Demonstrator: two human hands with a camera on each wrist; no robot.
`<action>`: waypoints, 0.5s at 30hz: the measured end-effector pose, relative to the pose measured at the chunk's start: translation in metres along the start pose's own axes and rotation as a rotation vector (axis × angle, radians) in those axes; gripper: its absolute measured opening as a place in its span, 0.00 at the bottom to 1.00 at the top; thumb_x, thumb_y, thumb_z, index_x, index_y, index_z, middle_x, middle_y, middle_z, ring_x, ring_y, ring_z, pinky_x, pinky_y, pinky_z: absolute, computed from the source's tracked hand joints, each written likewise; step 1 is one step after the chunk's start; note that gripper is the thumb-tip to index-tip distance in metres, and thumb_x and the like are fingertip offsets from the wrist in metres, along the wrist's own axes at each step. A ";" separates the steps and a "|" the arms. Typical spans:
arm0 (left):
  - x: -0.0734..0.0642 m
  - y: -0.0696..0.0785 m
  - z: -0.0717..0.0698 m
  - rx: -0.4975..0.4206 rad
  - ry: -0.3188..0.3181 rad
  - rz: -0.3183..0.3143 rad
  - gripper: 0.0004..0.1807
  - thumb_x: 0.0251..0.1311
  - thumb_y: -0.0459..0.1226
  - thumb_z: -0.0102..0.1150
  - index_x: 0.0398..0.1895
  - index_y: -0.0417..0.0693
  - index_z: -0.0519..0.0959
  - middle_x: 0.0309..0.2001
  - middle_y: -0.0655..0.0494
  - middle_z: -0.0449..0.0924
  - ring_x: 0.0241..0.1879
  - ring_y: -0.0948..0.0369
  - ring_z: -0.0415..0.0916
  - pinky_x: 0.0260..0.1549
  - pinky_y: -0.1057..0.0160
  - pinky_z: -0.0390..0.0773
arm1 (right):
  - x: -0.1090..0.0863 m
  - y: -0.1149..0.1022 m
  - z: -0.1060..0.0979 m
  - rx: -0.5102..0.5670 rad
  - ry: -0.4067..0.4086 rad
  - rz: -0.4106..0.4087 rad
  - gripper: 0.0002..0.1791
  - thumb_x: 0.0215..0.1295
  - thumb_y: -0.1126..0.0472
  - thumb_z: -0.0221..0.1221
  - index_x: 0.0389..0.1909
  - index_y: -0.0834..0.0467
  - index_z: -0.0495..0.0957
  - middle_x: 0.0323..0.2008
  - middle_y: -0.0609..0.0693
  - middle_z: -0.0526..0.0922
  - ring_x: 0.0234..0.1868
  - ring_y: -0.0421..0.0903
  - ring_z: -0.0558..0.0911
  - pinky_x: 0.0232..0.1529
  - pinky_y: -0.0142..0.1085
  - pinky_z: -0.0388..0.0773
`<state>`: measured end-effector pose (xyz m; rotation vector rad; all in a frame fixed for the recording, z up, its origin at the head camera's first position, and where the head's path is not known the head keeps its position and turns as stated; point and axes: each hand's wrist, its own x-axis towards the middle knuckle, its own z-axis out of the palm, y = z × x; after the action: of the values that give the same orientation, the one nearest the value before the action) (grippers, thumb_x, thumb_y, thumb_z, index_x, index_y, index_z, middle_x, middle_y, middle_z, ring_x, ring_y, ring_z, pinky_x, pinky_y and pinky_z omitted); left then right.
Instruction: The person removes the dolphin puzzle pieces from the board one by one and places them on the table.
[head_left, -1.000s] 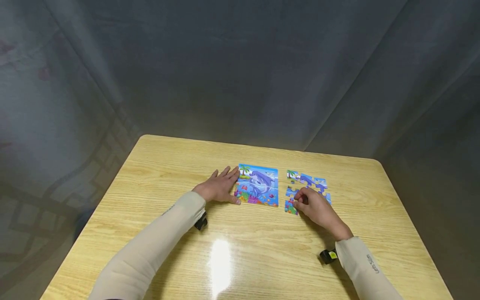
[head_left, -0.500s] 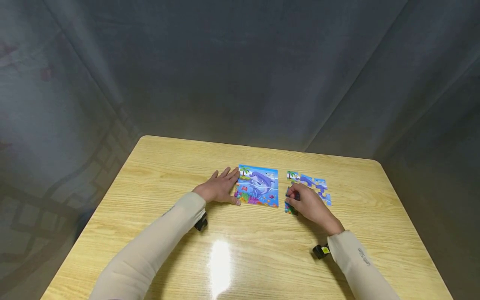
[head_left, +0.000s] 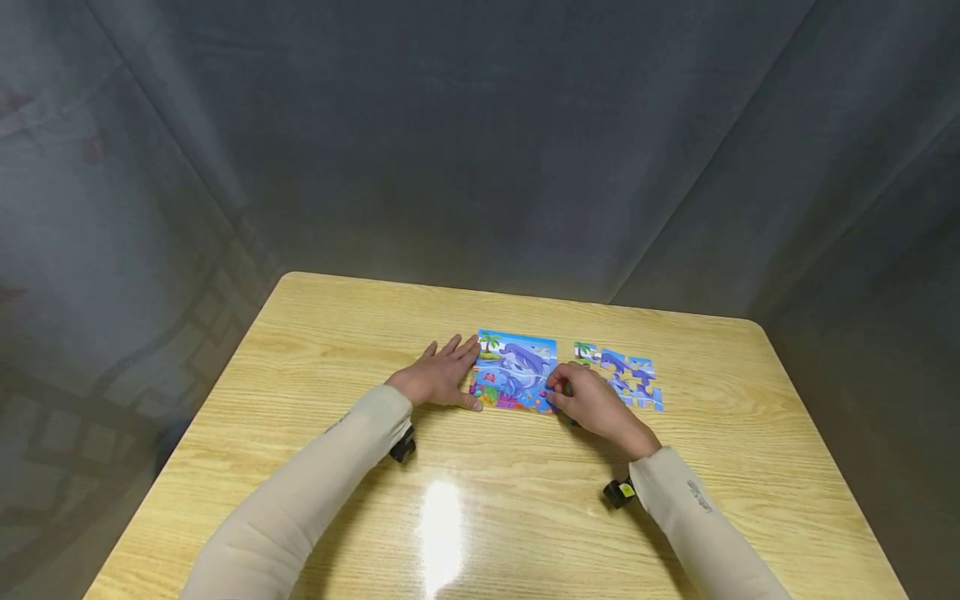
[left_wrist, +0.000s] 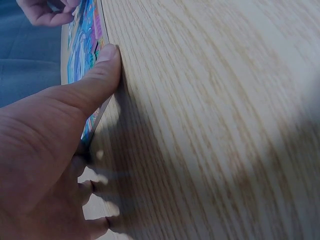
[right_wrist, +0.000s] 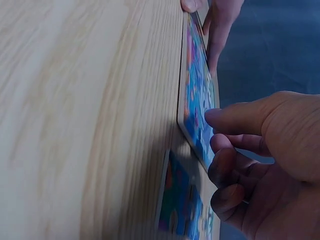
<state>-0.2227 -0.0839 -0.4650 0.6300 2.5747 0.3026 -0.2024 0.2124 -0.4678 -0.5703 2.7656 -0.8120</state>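
The flat dolphin puzzle board [head_left: 517,367] lies on the table. My left hand [head_left: 442,377] rests flat at its left side with fingers spread; in the left wrist view the thumb [left_wrist: 100,75] lies along the board's near edge. Over the board's lower right part, my right hand [head_left: 596,404] has its thumb and fingertips together. A small pale edge of a puzzle piece [left_wrist: 74,12] shows at these fingertips in the left wrist view; the fingers hide most of it. Loose puzzle pieces [head_left: 641,367] lie right of the board, partly behind the right hand.
The light wooden table [head_left: 360,333] has rounded far corners, with a grey curtain [head_left: 450,167] behind it. In the right wrist view, loose pieces [right_wrist: 175,200] lie close to the board's right edge. A bright reflection crosses the near tabletop.
My right hand has moved left from above the loose pieces to the board's right edge, fingertips together. The left hand has stayed in place.
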 end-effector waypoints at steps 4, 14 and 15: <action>0.000 0.000 0.000 0.002 0.000 0.000 0.62 0.67 0.67 0.61 0.89 0.52 0.38 0.90 0.56 0.28 0.89 0.49 0.27 0.86 0.35 0.37 | 0.006 -0.006 0.004 0.007 -0.005 -0.007 0.02 0.75 0.61 0.66 0.43 0.56 0.83 0.36 0.49 0.79 0.30 0.43 0.74 0.33 0.35 0.71; 0.000 -0.001 0.000 0.000 0.002 -0.006 0.61 0.67 0.67 0.61 0.89 0.53 0.38 0.90 0.57 0.28 0.89 0.50 0.27 0.86 0.35 0.37 | 0.021 -0.021 0.015 0.002 -0.062 -0.031 0.11 0.74 0.60 0.67 0.52 0.59 0.83 0.41 0.50 0.82 0.36 0.44 0.75 0.41 0.40 0.74; 0.000 -0.001 0.000 0.000 0.000 -0.006 0.62 0.67 0.67 0.61 0.89 0.53 0.38 0.90 0.57 0.27 0.89 0.50 0.27 0.86 0.35 0.37 | 0.023 -0.022 0.015 -0.002 -0.069 -0.030 0.12 0.73 0.60 0.67 0.53 0.59 0.83 0.42 0.50 0.82 0.36 0.44 0.75 0.41 0.40 0.74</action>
<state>-0.2234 -0.0845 -0.4654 0.6217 2.5764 0.3011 -0.2116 0.1787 -0.4702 -0.6291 2.7019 -0.7813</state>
